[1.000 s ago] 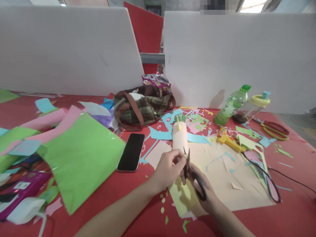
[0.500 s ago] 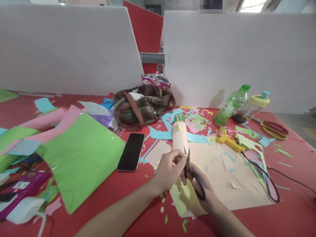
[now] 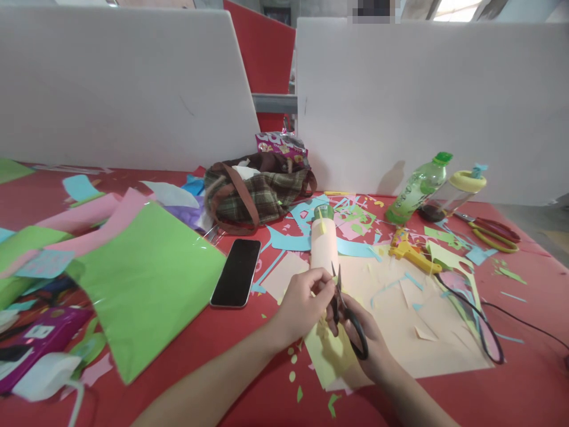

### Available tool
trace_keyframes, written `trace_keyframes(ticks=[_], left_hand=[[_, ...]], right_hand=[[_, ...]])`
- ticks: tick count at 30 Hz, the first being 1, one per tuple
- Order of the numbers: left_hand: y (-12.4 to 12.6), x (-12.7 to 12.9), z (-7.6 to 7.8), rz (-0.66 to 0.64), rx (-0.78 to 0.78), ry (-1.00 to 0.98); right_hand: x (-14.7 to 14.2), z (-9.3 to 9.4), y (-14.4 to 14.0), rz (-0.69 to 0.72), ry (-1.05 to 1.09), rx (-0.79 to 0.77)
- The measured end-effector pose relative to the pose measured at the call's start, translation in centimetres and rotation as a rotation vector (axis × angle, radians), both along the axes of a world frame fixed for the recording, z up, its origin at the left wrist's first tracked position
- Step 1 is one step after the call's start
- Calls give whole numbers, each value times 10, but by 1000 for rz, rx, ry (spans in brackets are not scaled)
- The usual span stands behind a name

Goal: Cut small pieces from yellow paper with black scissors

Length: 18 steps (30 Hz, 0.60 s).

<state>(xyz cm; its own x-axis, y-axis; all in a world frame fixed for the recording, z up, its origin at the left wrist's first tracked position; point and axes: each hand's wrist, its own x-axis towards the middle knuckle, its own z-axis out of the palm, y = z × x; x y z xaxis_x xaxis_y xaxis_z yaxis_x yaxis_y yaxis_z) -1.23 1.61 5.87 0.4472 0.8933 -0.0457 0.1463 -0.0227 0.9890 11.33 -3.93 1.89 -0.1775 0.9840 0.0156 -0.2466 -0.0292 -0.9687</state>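
The right hand (image 3: 371, 350) grips the black-handled scissors (image 3: 349, 317), blades slightly apart; just left of it the left hand (image 3: 304, 303) pinches a small yellow paper scrap (image 3: 320, 323) against them. Mid-snip, likely; next calls for turning the scrap. Beyond stands a peach paper-wrapped cylinder (image 3: 324, 249).

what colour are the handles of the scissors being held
Black, on the scissors in the right hand; head view.

Bright even daylight, soft shadows, edges warped
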Motion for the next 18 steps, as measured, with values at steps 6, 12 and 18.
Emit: trace_keyframes(ticks=[6,12,18], left_hand=[[7,-5,1,-34,58,100],[12,-11,9,-92,91,207],[14,-15,14,-133,120,234]], right_hand=[[-1,-1,0,-1,-13,-31],[-2,1,-1,-20,-14,-56],[-2,-2,-1,10,27,-62]])
